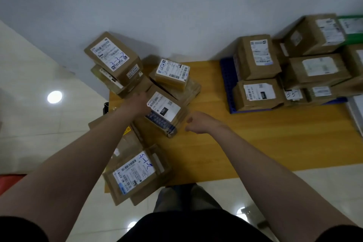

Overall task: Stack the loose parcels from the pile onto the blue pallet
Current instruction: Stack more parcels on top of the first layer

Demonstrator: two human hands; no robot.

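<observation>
The pile [117, 65] lies left. The left hand [137, 102] meets the far edge of the 150-labelled parcel [167, 116]; its fingers are blurred, so I cannot tell the grip. The right hand [198, 122] hovers just beside, loosely curled and holding nothing. A 1-sided lift could tip it into neighbouring boxes. The blue pallet [226, 84] stands well right, partly stacked.

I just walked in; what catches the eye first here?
Two bare arms stretch over a loose pile of brown parcels at left: the left hand meets the parcel marked 150, and the right hand hovers beside it. At right, stacked parcels rest on a blue pallet.
</observation>
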